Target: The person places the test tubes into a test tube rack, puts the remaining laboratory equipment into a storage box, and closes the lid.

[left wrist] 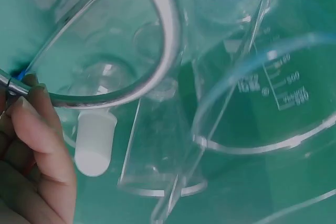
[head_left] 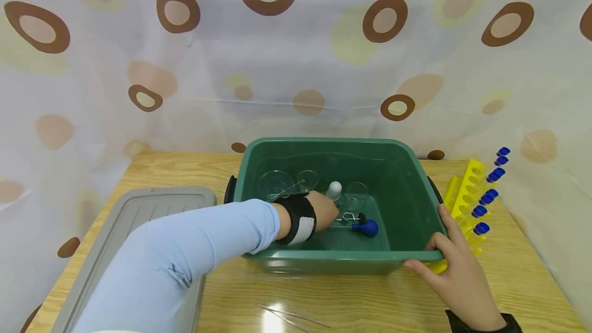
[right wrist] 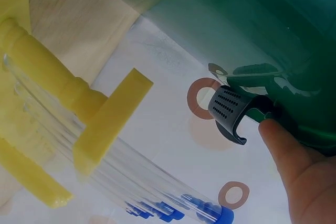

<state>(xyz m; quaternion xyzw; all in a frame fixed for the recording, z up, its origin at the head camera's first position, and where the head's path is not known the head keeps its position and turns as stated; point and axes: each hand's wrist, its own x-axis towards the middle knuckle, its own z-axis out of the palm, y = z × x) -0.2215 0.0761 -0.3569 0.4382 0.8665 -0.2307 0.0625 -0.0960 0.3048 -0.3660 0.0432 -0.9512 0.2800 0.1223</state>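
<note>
My left hand (head_left: 324,209) reaches down inside a green plastic bin (head_left: 324,255). In the left wrist view its fingers (left wrist: 37,129) curl and pinch a shiny metal ring (left wrist: 170,30) at its side. Below the ring lie a white-capped glass piece (left wrist: 95,142), a clear conical flask (left wrist: 157,166), a glass rod (left wrist: 231,90) and a beaker with printed marks (left wrist: 283,85). A blue rubber bulb (head_left: 367,227) and a metal clamp (head_left: 349,217) sit to the right of the hand. My right hand (head_left: 458,266) grips the bin's front right corner, with its thumb at the front rim.
A yellow rack (head_left: 467,189) of blue-capped tubes (head_left: 481,228) stands against the bin's right side. The grey lid (head_left: 139,209) lies at the left under my arm. Thin metal rods (head_left: 296,316) rest on the wooden table (head_left: 370,302) in front. A black handle clip (right wrist: 231,108) juts from the bin.
</note>
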